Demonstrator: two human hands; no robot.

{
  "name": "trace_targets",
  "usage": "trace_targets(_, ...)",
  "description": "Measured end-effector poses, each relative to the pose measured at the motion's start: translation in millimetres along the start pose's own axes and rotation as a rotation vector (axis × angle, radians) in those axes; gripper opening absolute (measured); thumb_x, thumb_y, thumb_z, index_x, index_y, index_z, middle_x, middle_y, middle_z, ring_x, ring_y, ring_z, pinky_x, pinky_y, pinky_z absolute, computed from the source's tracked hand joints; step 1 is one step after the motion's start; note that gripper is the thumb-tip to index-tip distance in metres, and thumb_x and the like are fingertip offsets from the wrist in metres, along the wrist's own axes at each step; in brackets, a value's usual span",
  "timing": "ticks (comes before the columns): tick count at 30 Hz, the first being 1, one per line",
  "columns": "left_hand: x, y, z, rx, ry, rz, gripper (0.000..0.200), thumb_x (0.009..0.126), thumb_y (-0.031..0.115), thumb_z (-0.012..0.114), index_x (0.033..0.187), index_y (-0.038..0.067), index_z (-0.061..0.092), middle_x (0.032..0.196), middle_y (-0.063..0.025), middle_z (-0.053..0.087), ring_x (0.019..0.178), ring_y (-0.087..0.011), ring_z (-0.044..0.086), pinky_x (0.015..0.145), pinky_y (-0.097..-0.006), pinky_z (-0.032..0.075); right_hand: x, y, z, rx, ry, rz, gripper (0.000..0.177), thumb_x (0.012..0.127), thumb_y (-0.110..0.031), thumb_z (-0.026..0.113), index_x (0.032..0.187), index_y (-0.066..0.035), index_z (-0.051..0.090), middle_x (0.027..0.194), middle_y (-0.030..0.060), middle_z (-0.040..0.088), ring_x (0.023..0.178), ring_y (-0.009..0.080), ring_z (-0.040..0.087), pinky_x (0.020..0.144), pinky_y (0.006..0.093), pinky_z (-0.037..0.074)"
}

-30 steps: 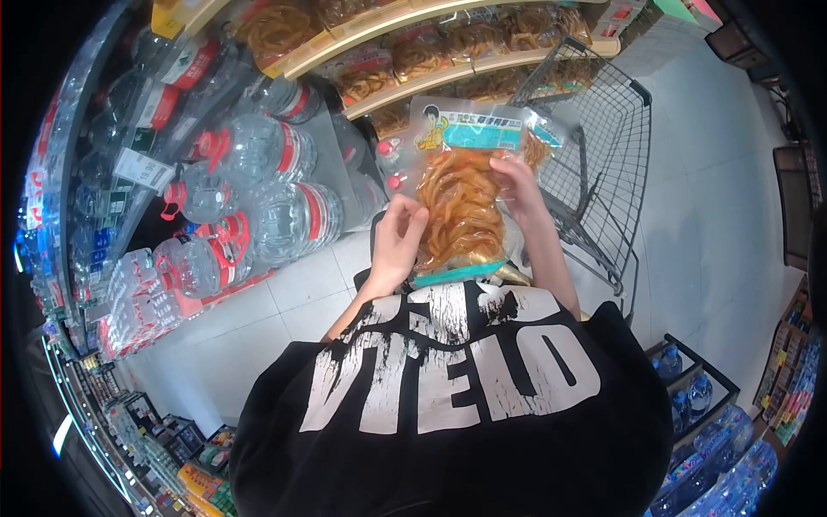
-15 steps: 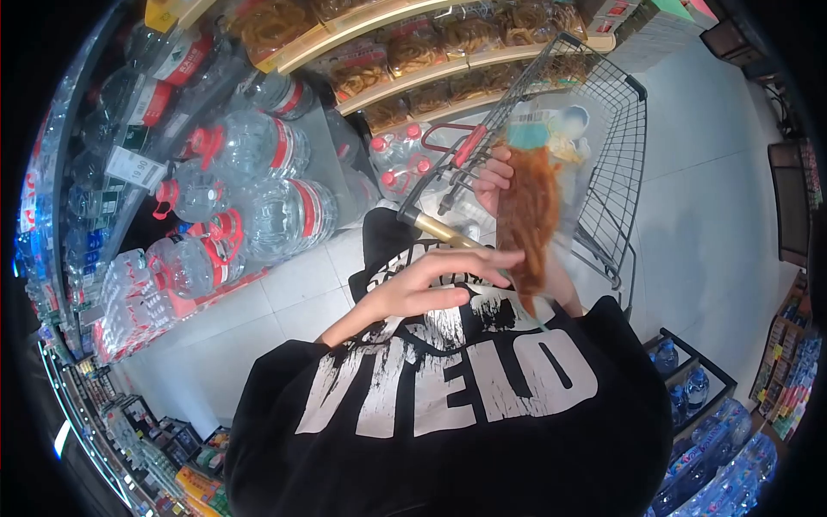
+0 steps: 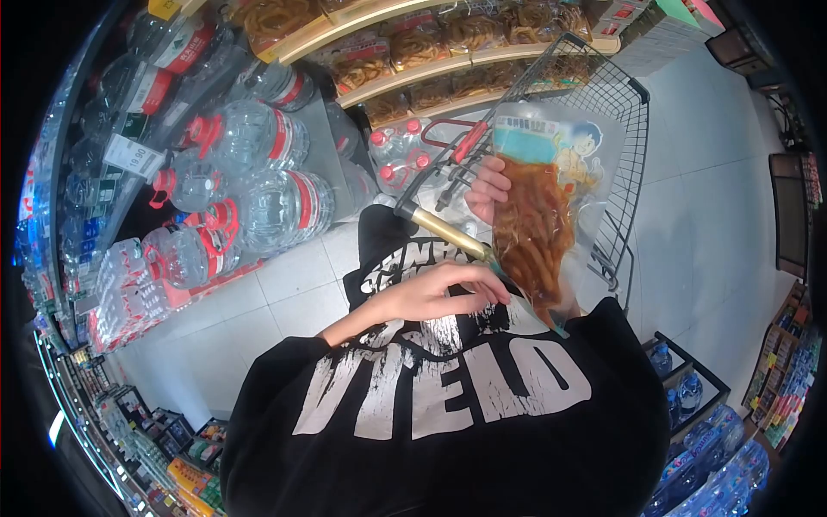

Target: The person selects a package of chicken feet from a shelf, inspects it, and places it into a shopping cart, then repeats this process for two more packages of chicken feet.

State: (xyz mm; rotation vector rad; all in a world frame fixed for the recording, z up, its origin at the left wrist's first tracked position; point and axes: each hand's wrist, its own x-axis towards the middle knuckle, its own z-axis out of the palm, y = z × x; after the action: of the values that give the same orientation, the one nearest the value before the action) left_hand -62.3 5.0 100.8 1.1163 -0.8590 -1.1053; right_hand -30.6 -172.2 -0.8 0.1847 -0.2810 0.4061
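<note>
The wire shopping cart (image 3: 634,164) stands just ahead and to the right of the wearer, and its tan handle bar (image 3: 446,231) slants down toward the black top (image 3: 439,448). In front of the cart, to the right of the wearer's middle, a clear packet of glossy brown strips (image 3: 538,228) is held up off any surface, covering part of the mesh. Its long axis runs away from the chest, the broad end farther out and the narrow-looking lower end next to the top. The left hand (image 3: 444,293), back upward with fingers loosely bent, grips nothing; the packet lies to its right, with the lower left edge just beside its fingertips, and whether they touch I cannot tell. The right hand (image 3: 489,189) grasps the packet from behind, its fingers curled round the left edge above the midpoint; most of that hand and its forearm are hidden. It is therefore the hand on the packet, while the left is the one nearer the lower end. Smallest is the turquoise label (image 3: 523,145), across the far end.
</note>
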Motion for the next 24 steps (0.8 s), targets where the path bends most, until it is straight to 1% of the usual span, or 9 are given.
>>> trace_targets(3, 3, 9, -2, 0.167, 0.052, -0.026, 0.024, 0.087, 0.008, 0.052, 0.109, 0.003, 0.059, 0.1, -0.0095, 0.063, 0.091, -0.0229, 0.059, 0.08, -0.036, 0.046, 0, -3, -7, 0.012, -0.04, -0.024, 0.018, 0.089, -0.025, 0.05, 0.096, -0.009, 0.051, 0.072, -0.0032, 0.051, 0.065, 0.0095, 0.048, 0.072, 0.024, 0.034)
trace_targets(5, 14, 46, 0, 0.707, 0.029, 0.185, 0.025, 0.082, 0.006, 0.056, 0.106, 0.007, 0.061, 0.091, -0.0049, 0.061, 0.081, -0.02, 0.058, 0.072, -0.0337, 0.045, 1, -4, -12, 0.024, -0.064, -0.009, 0.017, 0.09, -0.024, 0.048, 0.097, -0.009, 0.051, 0.073, -0.0033, 0.052, 0.065, 0.0095, 0.049, 0.072, 0.0244, 0.034)
trace_targets(9, 34, 119, 36, 1.062, 0.161, 0.818, 0.029, 0.068, 0.01, 0.062, 0.098, 0.008, 0.062, 0.085, -0.0012, 0.054, 0.068, -0.0144, 0.051, 0.06, -0.0271, 0.039, 0, -5, -17, 0.066, -0.103, -0.001, 0.016, 0.092, -0.022, 0.043, 0.097, -0.009, 0.052, 0.075, -0.003, 0.055, 0.066, 0.0101, 0.051, 0.074, 0.0256, 0.035)
trace_targets(11, 47, 132, 64, 0.756, 0.358, 0.995, 0.016, 0.068, 0.013, 0.065, 0.081, 0.007, 0.059, 0.062, -0.0004, 0.043, 0.052, -0.0145, 0.045, 0.052, -0.0262, 0.039, 3, -4, -20, 0.093, -0.114, 0.032, 0.016, 0.093, -0.021, 0.043, 0.097, -0.009, 0.052, 0.075, -0.003, 0.054, 0.067, 0.0104, 0.051, 0.074, 0.0256, 0.035)
trace_targets(15, 69, 135, 90, 0.701, 0.881, 1.251, 0.012, 0.075, 0.008, 0.06, 0.085, 0.015, 0.061, 0.072, 0.0035, 0.043, 0.053, -0.0078, 0.039, 0.044, -0.0195, 0.03, 3, -4, -12, -0.028, -0.093, 0.029, 0.015, 0.093, -0.02, 0.043, 0.097, -0.009, 0.052, 0.075, -0.0025, 0.054, 0.067, 0.0099, 0.051, 0.074, 0.0247, 0.035)
trace_targets(19, 16, 142, 43, 0.716, 0.496, 0.803, 0.006, 0.068, 0.012, 0.061, 0.071, 0.009, 0.058, 0.076, -0.0066, 0.055, 0.052, -0.017, 0.047, 0.046, -0.0259, 0.032, 1, -1, -10, -0.118, -0.072, -0.032, 0.016, 0.09, -0.023, 0.051, 0.097, -0.008, 0.052, 0.074, -0.0025, 0.053, 0.066, 0.009, 0.049, 0.071, 0.0235, 0.034)
trace_targets(21, 12, 119, 31, 0.753, 0.606, 0.593, 0.012, 0.063, 0.004, 0.062, 0.075, 0.005, 0.061, 0.074, -0.0081, 0.055, 0.049, -0.0153, 0.046, 0.039, -0.029, 0.031, -3, -7, -38, -0.018, -0.182, 0.004, 0.069, 0.061, -0.052, 0.078, 0.105, -0.008, 0.047, 0.08, -0.0009, 0.049, 0.071, 0.0103, 0.047, 0.077, 0.0288, 0.034)
trace_targets(22, 23, 97, 6, 1.087, 0.484, 0.784, 0.016, 0.056, 0.004, 0.066, 0.07, 0.006, 0.059, 0.068, -0.0056, 0.051, 0.051, -0.0152, 0.05, 0.044, -0.0236, 0.039, -4, -6, -34, -0.097, -0.122, -0.033, 0.061, 0.067, -0.048, 0.076, 0.104, -0.008, 0.048, 0.081, -0.0005, 0.049, 0.069, 0.011, 0.047, 0.074, 0.0292, 0.038)
trace_targets(24, 15, 67, -8, 0.894, 0.458, 0.316, 0.018, 0.076, 0.003, 0.057, 0.094, 0.002, 0.056, 0.079, -0.007, 0.055, 0.062, -0.0199, 0.053, 0.053, -0.0284, 0.042, -9, -7, -22, -0.284, 0.168, -0.102, 0.056, 0.072, -0.044, 0.073, 0.106, -0.008, 0.048, 0.083, 0.0005, 0.049, 0.07, 0.0116, 0.047, 0.073, 0.0294, 0.041)
